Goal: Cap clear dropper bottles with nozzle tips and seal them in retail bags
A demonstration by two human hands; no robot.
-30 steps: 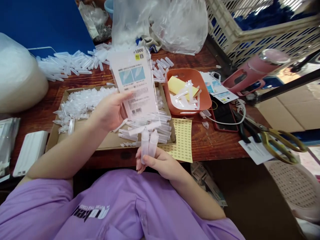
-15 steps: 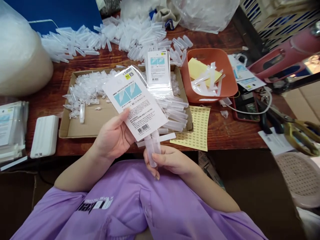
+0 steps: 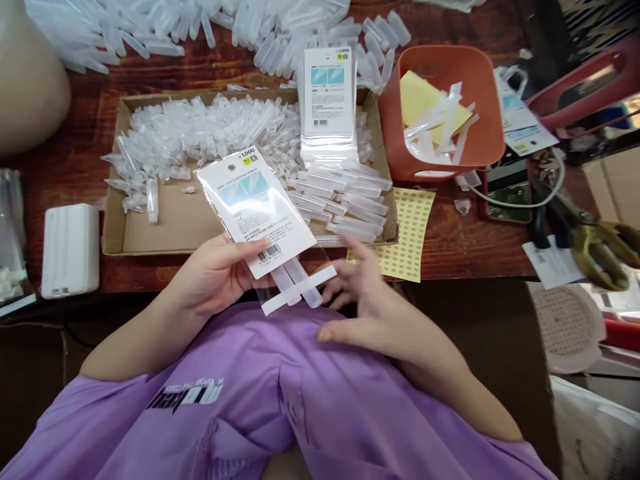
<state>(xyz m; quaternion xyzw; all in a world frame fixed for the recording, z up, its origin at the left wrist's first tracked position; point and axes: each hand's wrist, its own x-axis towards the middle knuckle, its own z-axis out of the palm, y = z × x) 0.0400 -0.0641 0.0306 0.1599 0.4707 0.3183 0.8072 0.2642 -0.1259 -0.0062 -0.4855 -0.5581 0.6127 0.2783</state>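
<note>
My left hand is closed on a clear plastic bag holding a printed card, thumb on the card near its barcode. Two translucent plastic tubes stick out from under the card's lower end, at the bag's mouth. A white strip runs across the bag's flap over the tubes. My right hand is just right of the bag, fingers spread, with nothing seen in it; its fingertips are slightly blurred. Beyond, a cardboard tray holds small clear nozzles, more tubes and a stack of carded bags.
An orange bin with peeled strips stands right of the tray. A yellow sticker sheet lies before it. Scissors and a phone are farther right. A white power bank sits left; loose tubes are heaped behind.
My right hand has let go of the tubes and moved right, its fingers opening. The tubes now lie farther inside the bag. My left hand still grips it, and the view has tipped downward.
</note>
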